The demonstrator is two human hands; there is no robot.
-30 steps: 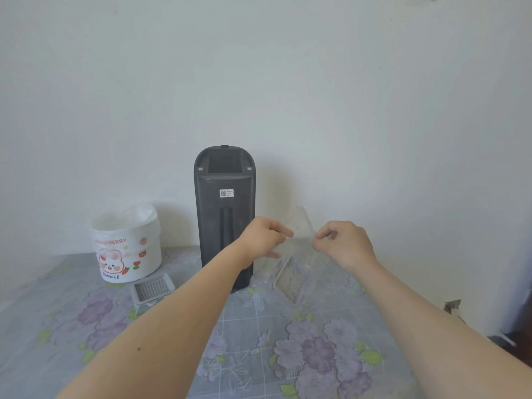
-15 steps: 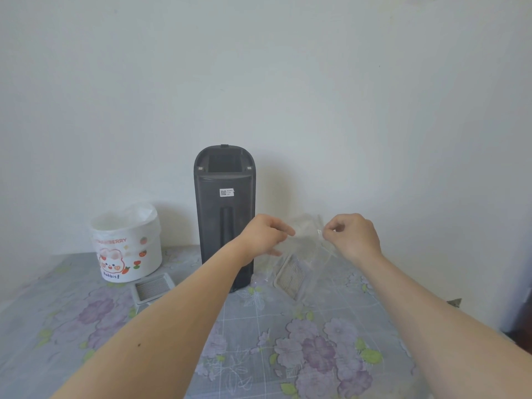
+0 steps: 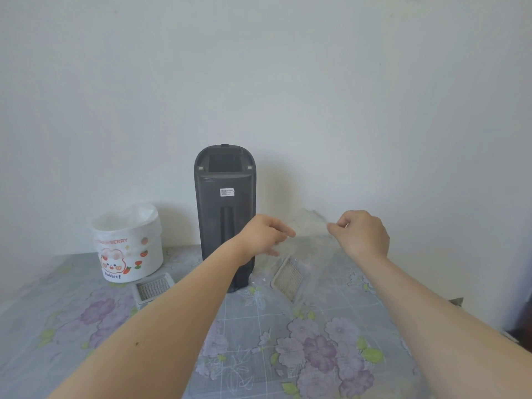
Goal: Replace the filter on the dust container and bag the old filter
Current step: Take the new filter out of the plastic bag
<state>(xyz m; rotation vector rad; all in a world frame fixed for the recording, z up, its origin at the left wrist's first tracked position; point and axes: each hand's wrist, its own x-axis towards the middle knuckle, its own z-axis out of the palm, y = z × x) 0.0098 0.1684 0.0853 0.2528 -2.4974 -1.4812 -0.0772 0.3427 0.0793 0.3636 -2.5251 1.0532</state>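
A clear plastic bag (image 3: 309, 249) hangs between my hands above the table, with a dusty rectangular filter (image 3: 290, 276) inside at its bottom. My left hand (image 3: 263, 236) pinches the bag's top left edge and my right hand (image 3: 361, 233) pinches its top right edge. The dark grey dust container (image 3: 225, 214) stands upright against the wall, just behind my left hand. A second filter (image 3: 153, 288), white-framed with grey pleats, lies flat on the table to the left.
A white bucket (image 3: 128, 246) with a rabbit print and a plastic liner stands at the back left. A floral cloth covers the table (image 3: 259, 341). The wall is close behind, and the table's right edge runs near my right forearm.
My right hand has moved right and slightly up, away from my left hand, stretching the top of the bag wider. The filter stays inside the bag.
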